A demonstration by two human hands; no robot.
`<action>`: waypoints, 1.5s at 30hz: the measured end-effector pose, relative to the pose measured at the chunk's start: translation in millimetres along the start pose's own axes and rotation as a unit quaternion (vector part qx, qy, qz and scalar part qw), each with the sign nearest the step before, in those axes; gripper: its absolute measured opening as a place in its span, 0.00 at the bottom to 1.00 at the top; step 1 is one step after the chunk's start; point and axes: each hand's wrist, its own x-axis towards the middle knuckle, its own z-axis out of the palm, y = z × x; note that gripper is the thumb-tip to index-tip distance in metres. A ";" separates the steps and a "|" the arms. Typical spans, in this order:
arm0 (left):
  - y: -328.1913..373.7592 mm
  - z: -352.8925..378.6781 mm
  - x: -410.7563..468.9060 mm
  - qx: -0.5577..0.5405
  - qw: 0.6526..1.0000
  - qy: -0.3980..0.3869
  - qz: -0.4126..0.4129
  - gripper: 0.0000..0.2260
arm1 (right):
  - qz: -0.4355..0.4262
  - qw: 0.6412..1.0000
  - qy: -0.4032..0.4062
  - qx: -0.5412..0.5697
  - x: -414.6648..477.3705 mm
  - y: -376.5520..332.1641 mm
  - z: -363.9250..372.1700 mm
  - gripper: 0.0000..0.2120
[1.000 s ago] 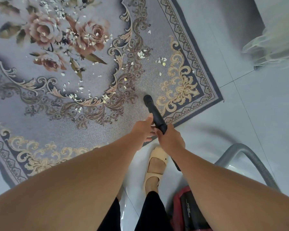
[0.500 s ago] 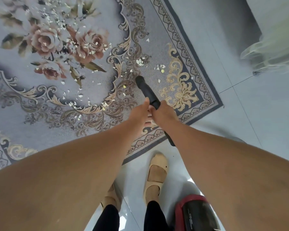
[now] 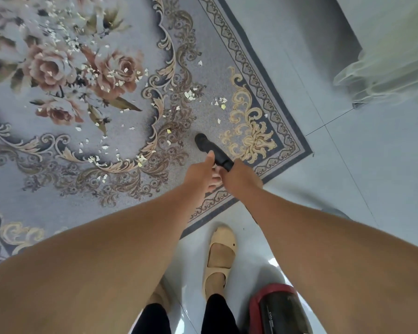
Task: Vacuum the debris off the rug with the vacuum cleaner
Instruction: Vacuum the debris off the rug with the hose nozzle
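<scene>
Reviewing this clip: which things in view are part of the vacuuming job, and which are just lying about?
Part of the job: rug; debris scraps scattered on it; black vacuum wand, held by left hand and right hand; red vacuum body on the floor.

Just there: beige sandals on the person's feet; sheer curtain; tiled floor.

Grey floral rug (image 3: 121,194), black nozzle (image 3: 211,150)

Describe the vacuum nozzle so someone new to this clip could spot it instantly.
On the floral rug, find the gold scroll ornament at the right corner. Just left of it, a nozzle slants out of the right hand. It is the only plain black thing on the rug.
</scene>
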 end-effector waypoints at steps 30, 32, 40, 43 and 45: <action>95.5 126.8 29.2 0.057 0.993 0.013 0.099 0.17 | -0.092 0.993 0.079 0.014 54.5 76.6 -107.6 0.23; 97.9 148.9 28.4 0.067 0.993 -0.014 0.096 0.26 | -0.076 0.994 0.083 -0.001 62.4 95.5 -118.9 0.23; 75.5 211.0 32.7 0.097 0.992 -0.053 0.055 0.30 | 0.007 0.997 0.079 0.015 69.1 157.6 -121.2 0.22; 52.7 218.3 29.8 0.091 0.993 -0.061 0.040 0.33 | 0.021 0.998 0.057 0.025 59.6 178.9 -113.1 0.21; 43.9 220.5 27.6 0.082 0.994 -0.063 0.031 0.33 | 0.021 0.998 0.055 0.025 55.1 185.5 -109.4 0.21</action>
